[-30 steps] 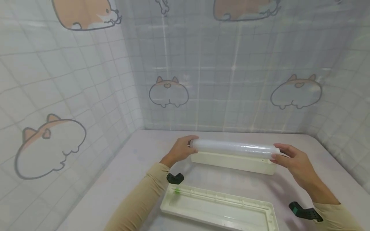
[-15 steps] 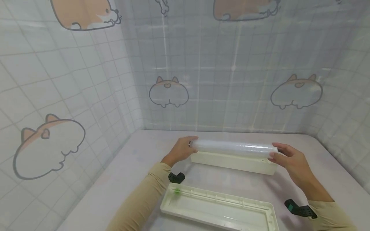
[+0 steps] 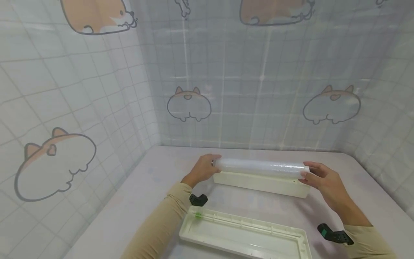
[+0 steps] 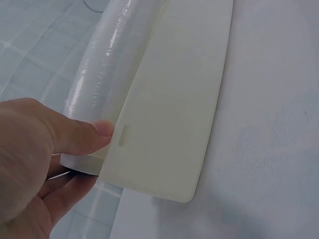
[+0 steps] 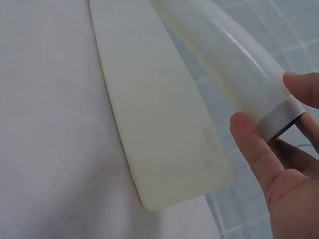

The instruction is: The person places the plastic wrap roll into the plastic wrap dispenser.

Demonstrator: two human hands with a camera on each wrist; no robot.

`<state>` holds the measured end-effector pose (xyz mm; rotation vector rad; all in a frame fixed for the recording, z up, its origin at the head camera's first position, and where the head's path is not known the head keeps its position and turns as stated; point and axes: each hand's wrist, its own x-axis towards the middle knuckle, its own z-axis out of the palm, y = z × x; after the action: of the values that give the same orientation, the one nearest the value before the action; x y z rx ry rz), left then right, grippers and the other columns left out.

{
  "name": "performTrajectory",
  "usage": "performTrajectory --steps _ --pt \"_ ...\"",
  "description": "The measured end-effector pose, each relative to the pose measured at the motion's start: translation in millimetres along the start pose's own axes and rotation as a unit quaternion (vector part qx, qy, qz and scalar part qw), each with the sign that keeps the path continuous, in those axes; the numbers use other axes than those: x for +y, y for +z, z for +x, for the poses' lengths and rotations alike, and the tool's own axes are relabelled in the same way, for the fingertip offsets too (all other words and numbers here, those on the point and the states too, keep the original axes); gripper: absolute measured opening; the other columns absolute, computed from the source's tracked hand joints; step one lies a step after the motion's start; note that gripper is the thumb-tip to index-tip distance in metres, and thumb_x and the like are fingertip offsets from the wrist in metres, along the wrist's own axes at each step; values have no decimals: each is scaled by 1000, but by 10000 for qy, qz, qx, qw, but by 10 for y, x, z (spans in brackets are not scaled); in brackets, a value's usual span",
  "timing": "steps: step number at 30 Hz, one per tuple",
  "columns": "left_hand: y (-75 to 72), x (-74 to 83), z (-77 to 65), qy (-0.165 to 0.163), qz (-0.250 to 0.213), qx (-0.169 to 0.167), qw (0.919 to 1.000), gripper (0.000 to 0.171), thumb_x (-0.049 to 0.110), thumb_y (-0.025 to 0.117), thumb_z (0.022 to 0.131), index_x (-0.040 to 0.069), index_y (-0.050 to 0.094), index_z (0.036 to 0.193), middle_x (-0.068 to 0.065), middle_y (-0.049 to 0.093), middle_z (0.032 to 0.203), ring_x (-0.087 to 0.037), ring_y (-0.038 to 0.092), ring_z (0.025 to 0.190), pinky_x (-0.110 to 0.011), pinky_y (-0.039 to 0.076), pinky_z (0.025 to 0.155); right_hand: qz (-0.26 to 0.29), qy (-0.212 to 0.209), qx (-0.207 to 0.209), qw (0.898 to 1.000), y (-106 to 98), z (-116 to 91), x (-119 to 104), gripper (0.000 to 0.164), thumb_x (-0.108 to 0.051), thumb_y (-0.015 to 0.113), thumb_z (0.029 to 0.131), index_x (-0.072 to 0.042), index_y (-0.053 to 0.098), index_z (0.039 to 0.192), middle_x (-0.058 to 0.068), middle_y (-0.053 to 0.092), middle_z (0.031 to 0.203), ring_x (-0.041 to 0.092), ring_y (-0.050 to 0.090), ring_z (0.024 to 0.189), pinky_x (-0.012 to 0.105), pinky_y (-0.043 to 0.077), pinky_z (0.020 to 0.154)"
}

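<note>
A roll of clear plastic wrap (image 3: 258, 167) is held lengthwise in both hands, just over the long cream box (image 3: 262, 185). My left hand (image 3: 203, 168) grips its left end, the thumb lying on the near side beside the box rim in the left wrist view. At the other end, the right hand (image 3: 328, 181) pinches the roll between thumb and fingers. A pale core edge and dark hollow show at that end in the right wrist view. The box's inside is hidden behind its front wall.
Nearer me lies a cream tray-like lid (image 3: 249, 232), with a rail along its far side and a small green slider (image 3: 198, 215) at the rail's left end. Grid-patterned curtains with cartoon dogs (image 3: 189, 104) stand around the white table (image 3: 129, 205).
The roll's right end and the right hand have shifted slightly left. Both hands keep their hold, and the box and lid stay where they were.
</note>
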<state>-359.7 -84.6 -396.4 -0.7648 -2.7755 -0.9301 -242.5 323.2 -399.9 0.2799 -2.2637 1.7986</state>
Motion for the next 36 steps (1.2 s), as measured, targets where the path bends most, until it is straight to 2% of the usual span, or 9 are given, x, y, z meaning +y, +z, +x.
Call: performTrajectory --steps 5,9,11,14,22,30,36 --pt "-11 38 -16 138 141 -41 9998 53 11 74 89 1 57 139 -17 58 139 -32 55 126 -46 43 106 520 124 20 9986 0 7 2 54 -10 70 96 13 43 137 -8 61 113 6 69 95 23 56 82" --pt "6 34 -4 207 337 -64 9992 53 11 74 89 0 58 138 -16 58 139 -32 54 129 -46 43 106 1260 272 20 9917 -2 30 48 50 -4 69 94 12 45 134 -5 62 112 6 67 98 28 56 83" --pt "15 29 10 195 431 -92 9988 53 12 75 89 1 58 138 -15 58 139 -31 53 130 -44 42 108 1414 310 -12 9895 -9 44 75 47 -3 69 94 10 46 134 -5 62 113 7 67 98 30 57 83" --pt "23 26 34 200 521 -117 9984 53 13 75 89 2 58 138 -14 58 140 -30 52 131 -43 41 109 1406 321 -51 9895 -27 64 104 48 -3 69 94 10 46 134 -4 62 113 7 67 98 30 57 83" --pt "26 14 82 280 532 -96 9981 52 12 76 87 0 60 136 -15 59 138 -31 53 131 -42 40 109 948 195 -216 9951 -63 125 137 51 -5 69 95 12 43 135 -3 60 115 7 67 98 29 57 82" --pt "41 12 98 263 627 -137 9976 51 11 77 87 1 61 134 -14 60 137 -30 53 131 -42 40 109 887 508 -195 9946 -50 146 137 61 -8 69 96 15 35 140 -1 59 115 8 68 97 31 57 84" --pt "51 35 131 143 679 -180 9974 50 11 76 88 2 61 135 -13 60 138 -29 54 130 -42 41 109 719 547 -199 9957 -63 159 122 65 -12 69 96 15 33 143 5 54 119 7 67 97 30 56 85"
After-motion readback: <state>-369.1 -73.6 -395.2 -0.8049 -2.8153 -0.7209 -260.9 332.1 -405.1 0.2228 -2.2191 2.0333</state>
